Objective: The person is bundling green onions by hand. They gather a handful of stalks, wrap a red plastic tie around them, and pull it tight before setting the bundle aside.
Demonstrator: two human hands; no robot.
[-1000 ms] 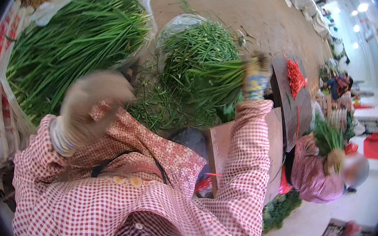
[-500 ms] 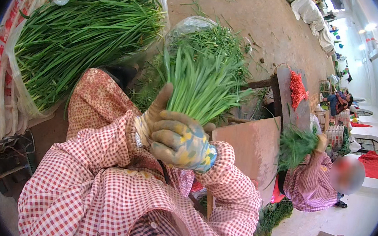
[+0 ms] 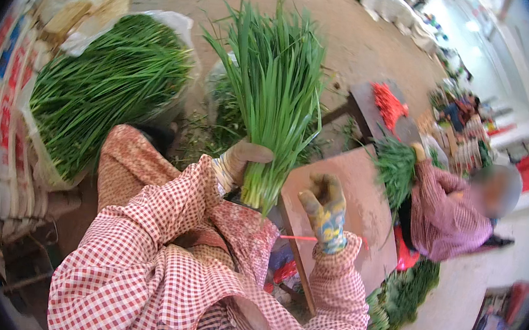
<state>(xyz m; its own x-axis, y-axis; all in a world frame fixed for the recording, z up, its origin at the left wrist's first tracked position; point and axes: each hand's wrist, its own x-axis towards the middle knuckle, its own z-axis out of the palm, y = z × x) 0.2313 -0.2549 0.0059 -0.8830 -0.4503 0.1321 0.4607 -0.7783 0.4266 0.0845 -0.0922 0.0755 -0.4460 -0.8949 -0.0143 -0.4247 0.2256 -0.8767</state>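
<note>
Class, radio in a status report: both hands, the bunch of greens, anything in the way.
Left hand shut on chive bunch, held upright. Right hand gloved, open, clear of bunch, thin red band at its wrist. Brown board beneath; nothing between the hands.

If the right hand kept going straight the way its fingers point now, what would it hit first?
Most likely the bunch of green chives held up by the left hand. The right hand points up and slightly left toward its lower stalks, though depth is unclear.
</note>
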